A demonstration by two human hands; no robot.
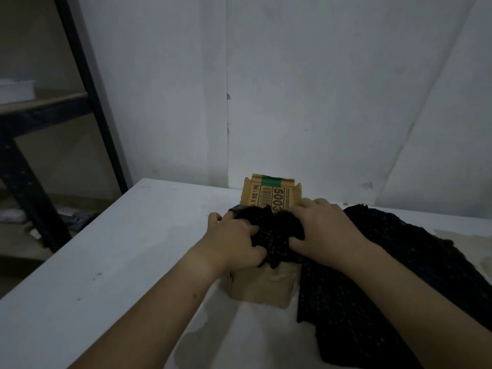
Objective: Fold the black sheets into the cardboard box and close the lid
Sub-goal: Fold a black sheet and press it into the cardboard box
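Lower right of frame: loose black sheets (386,288) are lying spread on the white table (106,262). Centre: cardboard box (259,288) is sitting just left of them, stuffed with a bunched black sheet (271,235). Left hand (234,241) and right hand (324,230) are both pressing down, fingers clamped on that bunch. Behind: lid (271,193) is standing open, upright. Upper left: dark shelf frame (87,89) is showing.
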